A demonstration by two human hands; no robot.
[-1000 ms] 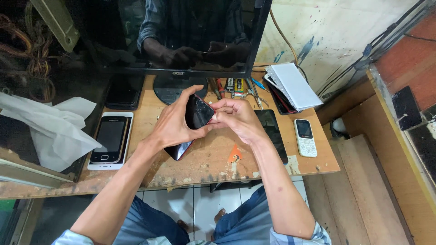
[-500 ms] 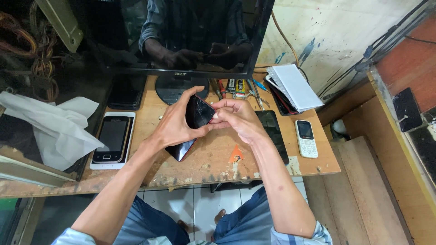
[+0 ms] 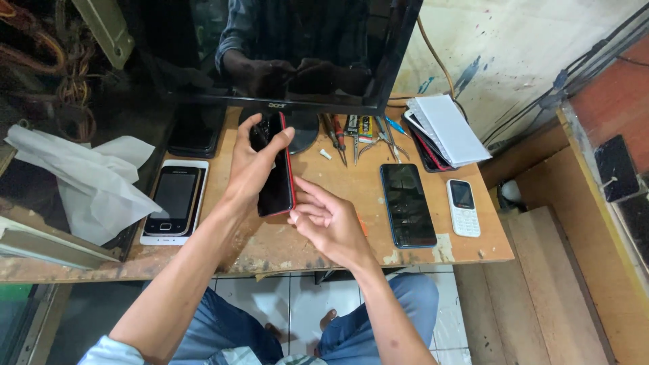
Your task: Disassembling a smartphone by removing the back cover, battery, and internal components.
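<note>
nearest to you: your knees in blue jeans over a white tile floor, forearms reaching up over the worn wooden bench.

step in hand, as i read it: you're holding a phone up for a look-over, edge and back, w/ the other hand free. next move prob calls for the free hand to come in on the phone's rim w/ a firm pinch while the holding hand keeps it steady & tilted; go easy, grip looks light.

your right hand hangs just below & right of the phone, palm half up, fingers loosely curled & apart, holding nothing. fingertips near the phone's lower corner; touching or not, can't tell.

your left hand is wrapped round the red-edged smartphone, thumb at the top, fingers clamped behind it. phone's lifted off the bench, upright-ish, dark face toward the right.

left of it on the bench: a black phone in a white tray, then crumpled white paper. right: a blue-rimmed smartphone lying flat, screen dark, & just beside it a small white keypad phone.

further back: screwdrivers & tweezers in a row, a stack of phones under white paper, another dark phone by the monitor foot. behind all that the black monitor, screen off, reflecting your arms. paint-flecked wall beyond.
</note>
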